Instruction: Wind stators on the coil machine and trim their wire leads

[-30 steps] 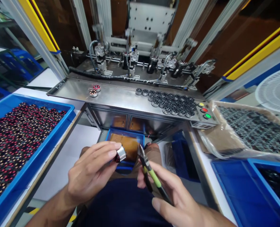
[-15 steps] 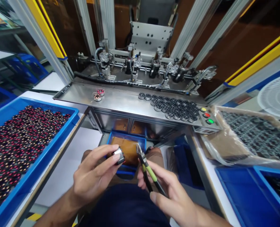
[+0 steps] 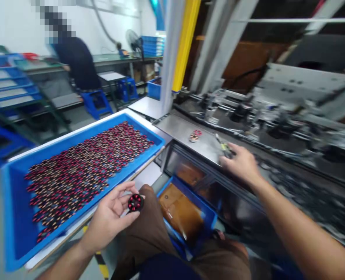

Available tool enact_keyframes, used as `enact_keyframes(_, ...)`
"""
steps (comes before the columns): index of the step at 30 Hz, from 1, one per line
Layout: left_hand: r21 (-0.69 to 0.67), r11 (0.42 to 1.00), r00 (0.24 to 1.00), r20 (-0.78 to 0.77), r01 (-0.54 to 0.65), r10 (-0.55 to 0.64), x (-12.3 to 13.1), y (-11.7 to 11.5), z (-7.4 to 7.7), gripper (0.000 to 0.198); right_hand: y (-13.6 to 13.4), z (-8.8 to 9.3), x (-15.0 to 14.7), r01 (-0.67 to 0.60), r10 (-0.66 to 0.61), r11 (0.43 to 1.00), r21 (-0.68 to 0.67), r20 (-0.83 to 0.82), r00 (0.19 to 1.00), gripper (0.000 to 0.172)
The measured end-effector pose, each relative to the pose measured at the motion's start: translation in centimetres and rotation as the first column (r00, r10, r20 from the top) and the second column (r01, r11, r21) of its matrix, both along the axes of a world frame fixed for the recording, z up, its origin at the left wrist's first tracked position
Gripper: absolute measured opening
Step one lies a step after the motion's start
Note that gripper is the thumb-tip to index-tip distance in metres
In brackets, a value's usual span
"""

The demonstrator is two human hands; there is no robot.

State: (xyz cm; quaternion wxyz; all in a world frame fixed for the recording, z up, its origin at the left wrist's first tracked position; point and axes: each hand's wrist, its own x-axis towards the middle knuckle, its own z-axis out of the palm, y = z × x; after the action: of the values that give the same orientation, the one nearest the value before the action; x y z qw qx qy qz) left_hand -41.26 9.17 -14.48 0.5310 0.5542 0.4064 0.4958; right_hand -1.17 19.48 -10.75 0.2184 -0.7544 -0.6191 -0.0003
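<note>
My left hand (image 3: 112, 216) pinches a round black motor stator with red windings (image 3: 135, 202) between thumb and fingers, above my lap and beside the blue tray. Its wound face is turned up toward me. Over the metal ledge, my right hand (image 3: 239, 160) is closed around a pair of cutting pliers with green and black handles (image 3: 225, 147), their jaws pointing away to the left. I cannot tell whether the pliers touch the ledge. Just left of them, two wound stators, one red (image 3: 197, 133) and one copper-coloured (image 3: 194, 138), lie on the ledge.
A large blue tray (image 3: 157, 147) full of red and copper wound stators stands on the left. Black parts (image 3: 295, 190), blurred, lie on the ledge at right, before the machine fixtures (image 3: 242, 111). Below is a blue bin (image 3: 211, 219). A seated person (image 3: 79, 64) is behind.
The view has swung left. My right hand has carried the pliers from above my lap to the metal ledge. My left hand has turned the stator, so its red windings now show.
</note>
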Motion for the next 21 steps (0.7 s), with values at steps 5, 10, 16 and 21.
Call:
enact_keyframes(5, 0.011, 0.963, 0.866, -0.435, -0.270, 0.248, -8.7, 3.2, 1.9, 0.057, 3.4, -3.2, 1.7, -0.019, 0.016, 0.999, 0.026, 0.104, 0.994, 0.064)
enact_keyframes(10, 0.127, 0.980, 0.691, -0.695, -0.152, 0.197, -12.5, 8.4, 0.4, 0.052, 4.1, -4.9, 4.0, -0.030, 0.025, 0.999, 0.025, 0.194, 0.981, 0.061)
enact_keyframes(16, 0.116, 0.974, 0.596, -0.802, 0.195, -0.024, -11.0, 12.2, -3.7, 0.051, 3.8, -4.6, 3.4, -0.020, 0.008, 0.998, 0.054, 0.210, 0.978, 0.064)
enact_keyframes(21, 0.120, 0.927, 0.504, -0.860, 0.354, -0.082, -11.3, 11.8, -5.8, 0.049, 3.5, -4.5, 2.8, -0.044, 0.032, 0.997, 0.061, 0.192, 0.981, 0.059)
